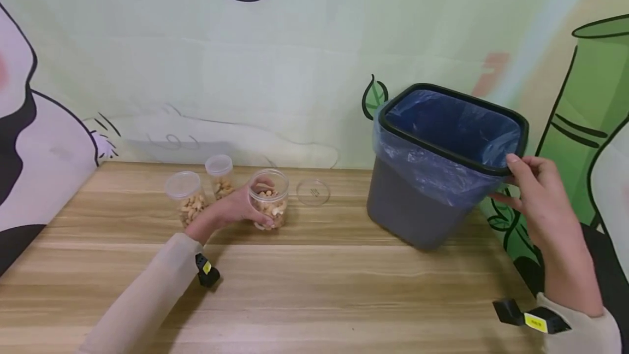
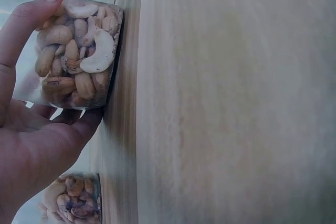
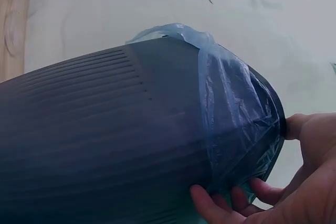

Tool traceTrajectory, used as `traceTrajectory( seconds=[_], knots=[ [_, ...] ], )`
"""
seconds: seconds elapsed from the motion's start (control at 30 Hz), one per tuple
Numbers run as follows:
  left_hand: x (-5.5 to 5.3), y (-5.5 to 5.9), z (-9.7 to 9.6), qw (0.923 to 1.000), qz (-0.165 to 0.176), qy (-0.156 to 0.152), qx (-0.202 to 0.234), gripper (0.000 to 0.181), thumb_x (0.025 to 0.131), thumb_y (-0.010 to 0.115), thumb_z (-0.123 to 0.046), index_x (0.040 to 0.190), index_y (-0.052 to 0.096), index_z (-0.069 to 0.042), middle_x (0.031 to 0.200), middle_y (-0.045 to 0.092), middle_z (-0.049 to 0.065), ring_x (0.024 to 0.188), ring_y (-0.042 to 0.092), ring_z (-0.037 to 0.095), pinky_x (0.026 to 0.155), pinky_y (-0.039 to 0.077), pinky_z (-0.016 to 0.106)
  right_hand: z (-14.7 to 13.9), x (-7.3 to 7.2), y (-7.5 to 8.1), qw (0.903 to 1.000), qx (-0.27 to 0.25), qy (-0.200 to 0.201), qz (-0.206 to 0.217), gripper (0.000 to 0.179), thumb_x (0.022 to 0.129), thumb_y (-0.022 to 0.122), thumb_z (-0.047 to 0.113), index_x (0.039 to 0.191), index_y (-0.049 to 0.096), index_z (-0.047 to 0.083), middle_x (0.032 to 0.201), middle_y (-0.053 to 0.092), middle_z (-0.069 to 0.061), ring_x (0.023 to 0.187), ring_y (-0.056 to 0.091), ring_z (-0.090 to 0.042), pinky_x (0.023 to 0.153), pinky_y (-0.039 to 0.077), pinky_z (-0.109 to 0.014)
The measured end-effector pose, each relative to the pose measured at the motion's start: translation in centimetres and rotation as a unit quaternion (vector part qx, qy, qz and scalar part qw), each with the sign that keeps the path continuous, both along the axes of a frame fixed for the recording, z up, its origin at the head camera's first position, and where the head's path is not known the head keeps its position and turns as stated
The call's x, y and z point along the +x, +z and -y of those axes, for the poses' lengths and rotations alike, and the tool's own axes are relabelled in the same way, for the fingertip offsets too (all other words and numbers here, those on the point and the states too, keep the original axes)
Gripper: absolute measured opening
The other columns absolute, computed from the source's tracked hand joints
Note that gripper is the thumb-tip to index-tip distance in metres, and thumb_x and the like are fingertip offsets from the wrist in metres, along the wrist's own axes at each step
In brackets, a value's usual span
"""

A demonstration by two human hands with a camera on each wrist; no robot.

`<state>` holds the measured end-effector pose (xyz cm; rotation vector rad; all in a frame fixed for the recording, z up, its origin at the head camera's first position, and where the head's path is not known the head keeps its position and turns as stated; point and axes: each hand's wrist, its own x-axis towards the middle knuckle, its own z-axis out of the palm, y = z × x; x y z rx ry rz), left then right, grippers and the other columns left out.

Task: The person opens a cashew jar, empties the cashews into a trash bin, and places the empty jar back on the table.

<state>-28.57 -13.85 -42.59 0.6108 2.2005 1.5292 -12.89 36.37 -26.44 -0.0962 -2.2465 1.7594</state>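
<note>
In the head view my left hand [image 1: 241, 205] grips a clear, lidless jar of cashews [image 1: 275, 213] on the table. The left wrist view shows the thumb along one side of the jar [image 2: 79, 51] and the fingers on the other. My right hand [image 1: 545, 195] pinches the black rim of a grey trash can [image 1: 417, 195] at its right corner. A blue plastic bag [image 1: 427, 171] lines the can and folds over its rim. The right wrist view shows fingers [image 3: 210, 205] against the bag-covered outside. The can appears slightly tilted.
Two lidded jars with nuts, a larger one [image 1: 189, 195] and a smaller one [image 1: 220, 176], stand left of the gripped jar. A clear round lid [image 1: 313, 193] lies to its right. A printed cloth backdrop [image 1: 245, 70] rises behind the wooden table [image 1: 295, 299].
</note>
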Motion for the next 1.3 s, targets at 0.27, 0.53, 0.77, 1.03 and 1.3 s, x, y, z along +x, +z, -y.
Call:
traceTrajectory(
  seconds=[0.27,0.53,0.77,1.03,1.3],
  knots=[
    [0.2,0.1,0.0,1.0000,-0.002,0.000,0.008,0.093,0.071,0.091,-0.001,0.142,0.031,-0.008,0.150,0.034,0.030,0.128,0.046,0.045,0.097,0.050,0.040,3.2,-3.0,0.6,0.9979,0.009,0.059,0.026,0.035,0.107,0.043,0.042,0.122,0.027,0.015,0.128,0.023,-0.008,0.102,0.048,-0.013,0.078,0.056,-0.018],
    [0.1,-0.1,-0.1,0.9999,-0.010,0.002,0.007,0.093,0.071,0.091,-0.003,0.142,0.032,-0.009,0.150,0.035,0.029,0.125,0.048,0.044,0.094,0.052,0.041,2.1,-4.8,2.4,0.9902,0.036,0.098,0.093,0.051,0.105,0.040,0.055,0.124,0.047,0.008,0.119,0.049,-0.002,0.106,0.057,-0.014,0.084,0.058,-0.025],
    [0.9,-0.1,-0.6,0.9970,-0.069,0.035,0.003,0.092,0.070,0.094,-0.008,0.143,0.038,-0.001,0.144,0.048,0.026,0.128,0.050,0.039,0.101,0.045,0.042,0.5,-6.4,2.1,0.9873,0.068,0.107,0.096,0.057,0.101,0.048,0.056,0.126,0.046,0.005,0.114,0.054,0.001,0.103,0.062,-0.011,0.087,0.057,-0.026],
    [3.7,3.1,-2.8,0.9954,-0.057,0.072,0.028,0.104,0.072,0.095,-0.022,0.152,0.029,-0.014,0.129,0.057,0.022,0.110,0.062,0.032,0.087,0.056,0.041,0.5,-7.3,1.7,0.9858,-0.032,0.109,0.124,0.053,0.099,0.057,0.053,0.118,0.046,0.005,0.109,0.053,-0.002,0.095,0.064,-0.013,0.085,0.059,-0.029],
    [5.2,8.7,-4.7,0.9894,-0.130,0.031,0.056,0.090,0.075,0.092,-0.015,0.141,0.032,-0.011,0.140,0.056,0.015,0.120,0.060,0.031,0.088,0.057,0.038,0.7,-7.5,1.6,0.9762,-0.117,0.123,0.135,0.038,0.100,0.060,0.046,0.111,0.053,0.010,0.102,0.056,-0.001,0.091,0.067,-0.016,0.084,0.060,-0.035]
  ],
)
